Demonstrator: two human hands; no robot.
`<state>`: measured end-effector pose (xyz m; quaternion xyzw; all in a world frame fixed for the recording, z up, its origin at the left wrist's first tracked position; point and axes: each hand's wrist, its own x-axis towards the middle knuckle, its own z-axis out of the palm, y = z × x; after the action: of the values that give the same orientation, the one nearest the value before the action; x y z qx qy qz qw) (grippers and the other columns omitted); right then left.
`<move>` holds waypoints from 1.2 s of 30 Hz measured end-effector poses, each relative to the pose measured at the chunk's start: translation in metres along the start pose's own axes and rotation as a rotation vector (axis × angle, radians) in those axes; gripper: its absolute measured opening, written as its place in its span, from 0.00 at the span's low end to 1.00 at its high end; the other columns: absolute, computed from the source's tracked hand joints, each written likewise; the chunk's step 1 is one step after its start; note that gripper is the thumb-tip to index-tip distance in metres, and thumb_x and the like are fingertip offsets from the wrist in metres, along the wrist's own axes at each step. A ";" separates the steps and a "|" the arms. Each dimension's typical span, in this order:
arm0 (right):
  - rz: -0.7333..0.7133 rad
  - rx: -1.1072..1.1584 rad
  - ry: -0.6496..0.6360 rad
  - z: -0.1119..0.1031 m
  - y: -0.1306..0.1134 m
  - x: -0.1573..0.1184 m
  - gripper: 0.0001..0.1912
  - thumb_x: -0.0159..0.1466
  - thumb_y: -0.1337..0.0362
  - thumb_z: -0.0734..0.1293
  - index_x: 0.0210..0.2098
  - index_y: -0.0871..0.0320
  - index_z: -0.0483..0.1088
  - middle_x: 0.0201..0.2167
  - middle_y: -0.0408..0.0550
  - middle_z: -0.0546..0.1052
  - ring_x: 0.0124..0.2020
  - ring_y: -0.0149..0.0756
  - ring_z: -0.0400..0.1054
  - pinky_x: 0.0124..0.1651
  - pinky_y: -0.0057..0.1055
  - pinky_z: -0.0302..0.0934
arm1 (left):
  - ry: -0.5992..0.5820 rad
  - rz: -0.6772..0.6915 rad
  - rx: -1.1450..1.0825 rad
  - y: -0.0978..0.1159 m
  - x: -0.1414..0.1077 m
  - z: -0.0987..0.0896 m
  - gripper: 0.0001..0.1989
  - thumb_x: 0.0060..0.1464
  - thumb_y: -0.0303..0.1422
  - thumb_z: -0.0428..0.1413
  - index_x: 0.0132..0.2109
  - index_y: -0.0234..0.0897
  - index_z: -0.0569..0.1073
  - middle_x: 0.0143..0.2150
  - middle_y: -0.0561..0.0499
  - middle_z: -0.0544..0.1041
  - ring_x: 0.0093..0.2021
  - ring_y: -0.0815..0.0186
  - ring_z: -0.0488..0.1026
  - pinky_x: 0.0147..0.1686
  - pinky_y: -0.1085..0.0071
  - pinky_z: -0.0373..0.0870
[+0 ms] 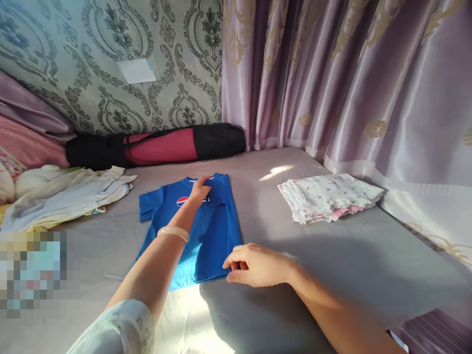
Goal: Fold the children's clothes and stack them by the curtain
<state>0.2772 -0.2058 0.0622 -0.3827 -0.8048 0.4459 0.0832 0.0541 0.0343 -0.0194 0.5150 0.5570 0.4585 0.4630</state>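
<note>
A blue short-sleeved T-shirt with a round red, white and blue logo lies spread on the grey bed sheet. Its right side is turned inward, with that sleeve lying over the chest; the left sleeve sticks out. My left hand, a pale bangle on its wrist, rests on the shirt just below the neckline, thumb and fingers apart. At the shirt's lower right corner is my right hand, its fingers bent and a gap showing between thumb and fingers. Its fingertips are close to the hem; whether they touch the cloth is unclear.
To the right lies a stack of folded white patterned cloth. Loose pale clothes are heaped at left. A long black and red bag lies along the wall. Purple curtains hang at the right. Part of the lower left is pixelated.
</note>
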 end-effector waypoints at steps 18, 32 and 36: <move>0.223 -0.503 0.426 -0.030 0.061 0.141 0.37 0.73 0.52 0.43 0.70 0.74 0.48 0.72 0.61 0.49 0.73 0.46 0.38 0.72 0.47 0.31 | 0.082 0.388 0.648 -0.016 -0.017 0.000 0.24 0.52 0.31 0.58 0.57 0.36 0.71 0.58 0.40 0.72 0.61 0.51 0.67 0.63 0.54 0.61; 0.401 -0.571 0.541 -0.078 0.082 0.239 0.33 0.72 0.57 0.46 0.70 0.71 0.49 0.72 0.60 0.49 0.73 0.48 0.39 0.71 0.51 0.32 | 0.100 0.390 0.669 -0.030 -0.013 0.002 0.28 0.55 0.32 0.54 0.62 0.33 0.65 0.63 0.34 0.67 0.65 0.47 0.62 0.65 0.49 0.57; 0.368 -0.577 0.635 -0.071 0.087 0.243 0.32 0.72 0.57 0.48 0.69 0.70 0.51 0.71 0.60 0.51 0.72 0.48 0.41 0.71 0.50 0.34 | 0.089 0.380 0.657 -0.029 -0.013 0.001 0.28 0.56 0.30 0.52 0.63 0.32 0.63 0.64 0.34 0.66 0.66 0.48 0.60 0.66 0.47 0.55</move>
<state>0.1901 0.0351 -0.0147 -0.6443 -0.7493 0.0719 0.1350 0.0515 0.0195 -0.0475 0.7097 0.5884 0.3549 0.1554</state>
